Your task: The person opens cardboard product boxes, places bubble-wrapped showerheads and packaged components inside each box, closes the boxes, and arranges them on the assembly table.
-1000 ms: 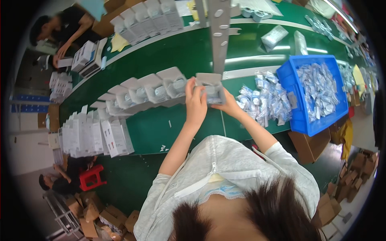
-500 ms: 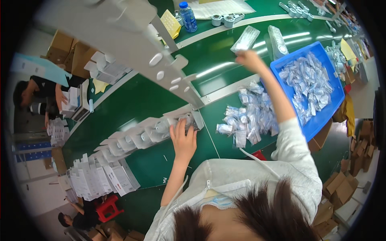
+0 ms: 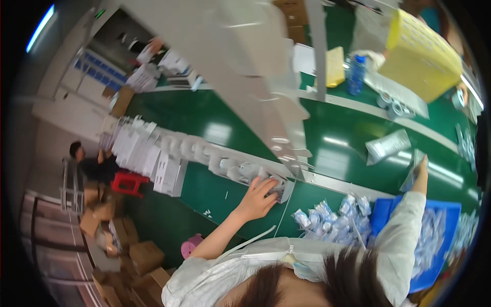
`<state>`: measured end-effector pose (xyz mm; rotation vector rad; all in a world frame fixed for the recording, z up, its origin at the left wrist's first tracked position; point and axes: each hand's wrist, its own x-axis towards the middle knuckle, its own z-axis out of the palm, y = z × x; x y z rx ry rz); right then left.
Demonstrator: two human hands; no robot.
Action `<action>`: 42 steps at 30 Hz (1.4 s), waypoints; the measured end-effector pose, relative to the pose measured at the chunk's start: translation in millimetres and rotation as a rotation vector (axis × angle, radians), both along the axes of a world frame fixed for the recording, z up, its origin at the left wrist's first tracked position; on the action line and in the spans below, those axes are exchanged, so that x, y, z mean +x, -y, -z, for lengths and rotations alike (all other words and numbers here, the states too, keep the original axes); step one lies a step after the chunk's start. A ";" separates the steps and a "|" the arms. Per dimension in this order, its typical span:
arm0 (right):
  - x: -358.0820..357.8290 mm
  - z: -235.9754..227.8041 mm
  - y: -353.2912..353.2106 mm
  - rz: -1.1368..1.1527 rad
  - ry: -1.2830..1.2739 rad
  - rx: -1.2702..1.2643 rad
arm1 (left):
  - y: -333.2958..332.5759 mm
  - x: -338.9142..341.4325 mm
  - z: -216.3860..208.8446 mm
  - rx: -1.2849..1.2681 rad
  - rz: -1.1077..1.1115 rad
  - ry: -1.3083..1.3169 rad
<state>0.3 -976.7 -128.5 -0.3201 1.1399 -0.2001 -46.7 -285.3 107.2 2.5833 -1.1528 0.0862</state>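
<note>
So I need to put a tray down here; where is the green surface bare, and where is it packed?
Bare green lies between the row of white boxes and the far white rail, and below the boxes left of the left hand. Crowded: the pile of clear packets, the blue bin under the right hand, and around the blue bottle.

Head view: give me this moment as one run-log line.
left hand on small white box at end of box row | right hand stretched out, at a clear packet on green table | blue bin of packets at right
</note>
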 end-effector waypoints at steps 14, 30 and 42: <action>110.2 -129.3 -236.8 -1.011 -1.243 -0.847 | 1.0 -4.9 -0.6 -0.080 0.013 0.018; 49.0 -46.1 -149.7 -0.806 0.282 -0.566 | -35.2 -43.7 -30.5 -0.446 0.106 0.347; -102.3 -143.0 -329.9 -0.409 0.453 -0.515 | -359.1 54.4 20.9 -0.059 -1.072 0.330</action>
